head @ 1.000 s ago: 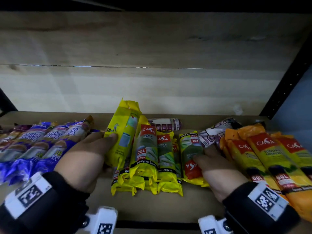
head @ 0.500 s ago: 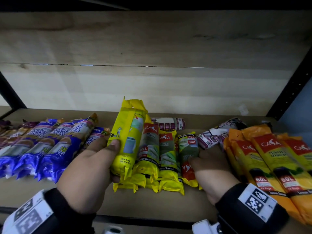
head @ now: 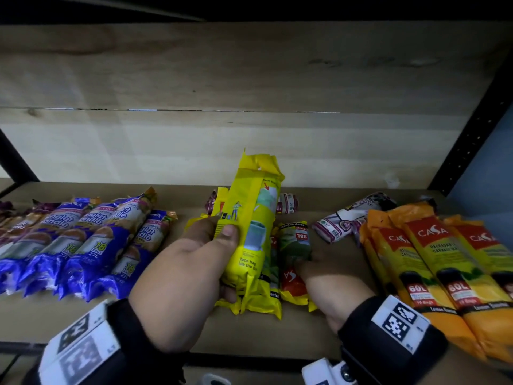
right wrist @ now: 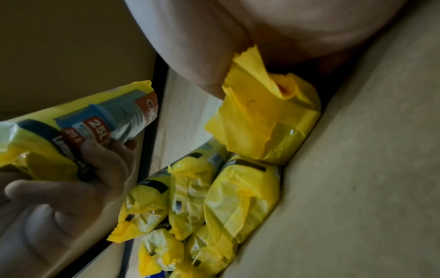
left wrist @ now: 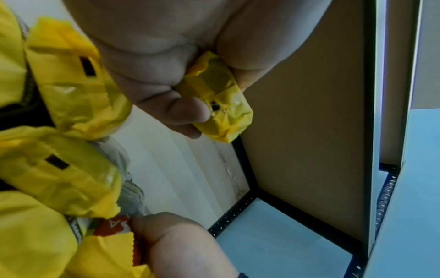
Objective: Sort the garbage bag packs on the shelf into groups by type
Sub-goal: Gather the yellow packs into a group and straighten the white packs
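My left hand [head: 213, 257] grips a yellow 25L garbage bag pack [head: 251, 218], thumb on its back, and holds it tilted above the other yellow 25L packs [right wrist: 190, 197] lying mid-shelf. In the left wrist view the held pack's crimped end [left wrist: 219, 107] pokes out of my fingers. My right hand [head: 319, 270] grips the rightmost yellow 25L pack [head: 294, 245], which lies on the shelf; its end [right wrist: 262, 122] shows under my palm. Blue 27L packs [head: 83, 234] lie in a row at the left. Orange 60L packs [head: 433, 262] lie at the right.
White and purple packs [head: 347, 220] lie between the yellow and orange groups, and one more [head: 290, 202] sits behind the yellow ones. The shelf board [head: 263, 337] has a wooden back wall [head: 194, 151]. A black upright [head: 472, 129] stands at the right.
My left hand has closed round the top yellow pack and lifted it off the pile. My right hand has stayed on the rightmost yellow pack.
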